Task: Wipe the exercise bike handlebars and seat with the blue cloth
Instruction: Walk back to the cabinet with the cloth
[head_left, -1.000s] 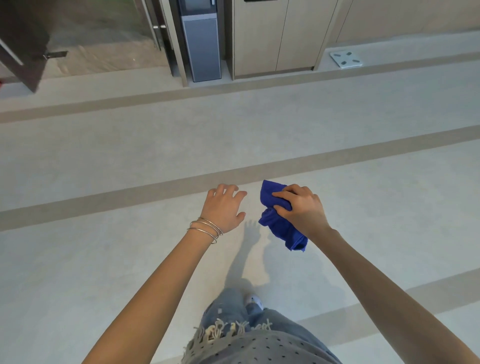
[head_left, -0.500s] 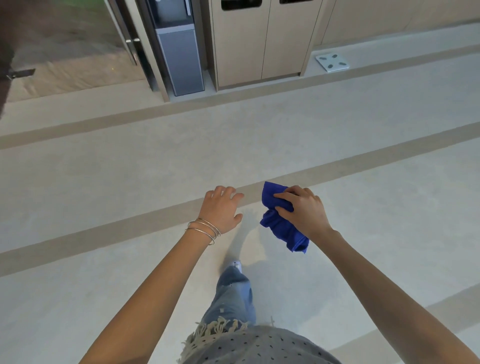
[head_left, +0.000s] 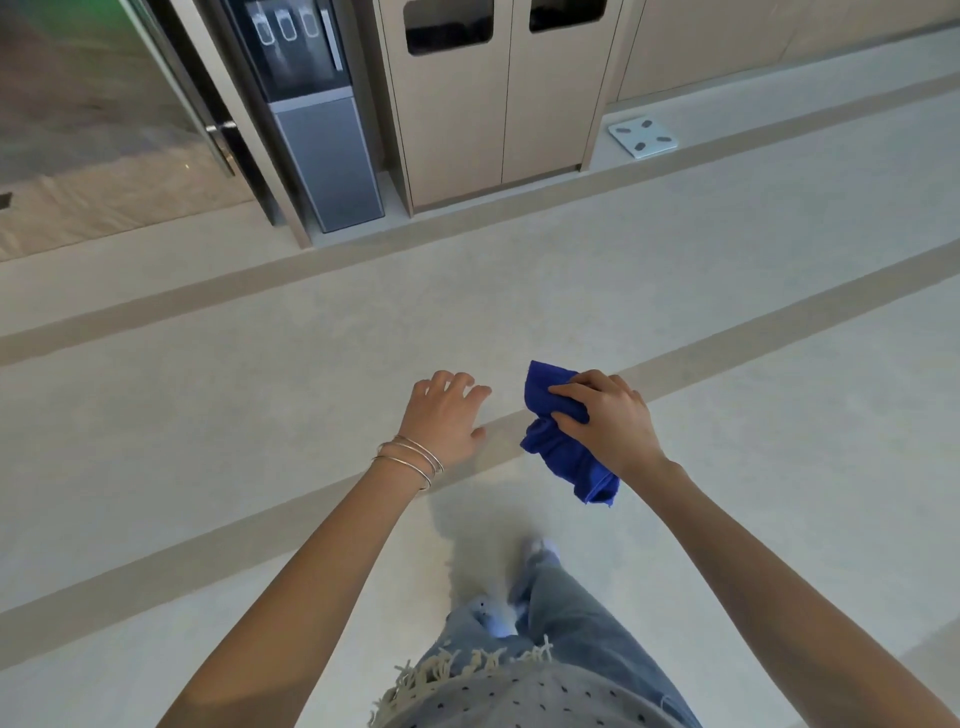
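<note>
The right hand (head_left: 610, 423) is pinching the crumpled bright blue cloth (head_left: 563, 449), fingers clamped so it is hanging ready for wiping. The left hand (head_left: 447, 418) is hovering empty, fingers spread apart. No exercise bike is showing above the pale striped floor (head_left: 208, 415).

Both arms reach forward over the floor (head_left: 260, 415). The left hand (head_left: 447, 418) is just left of the cloth (head_left: 558, 441), which the right hand (head_left: 608, 423) grips. Beyond them, a water dispenser (head_left: 317, 119) stands left of a 2-door cabinet (head_left: 493, 104); a bathroom scale (head_left: 643, 136) lies to the cabinet's right.
</note>
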